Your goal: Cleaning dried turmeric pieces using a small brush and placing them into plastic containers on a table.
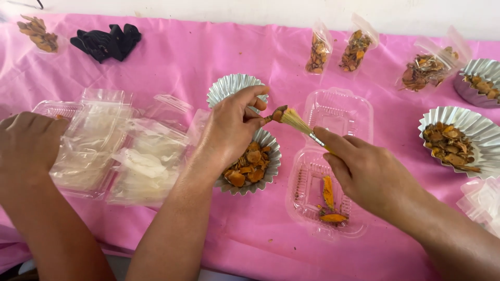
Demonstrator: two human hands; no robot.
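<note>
Nearest, an open clear clamshell box holds a few orange slices. Above it, the right hand has its fingers closed round a small brush, whose bristles meet a dried root piece pinched in the left hand fingertips, over a foil cup of slices. A third hand, likely another person's, rests on clear bags. Farther off lie filled packets on the pink worktop. Risk: a firm stroke could flick the lightly pinched piece away.
</note>
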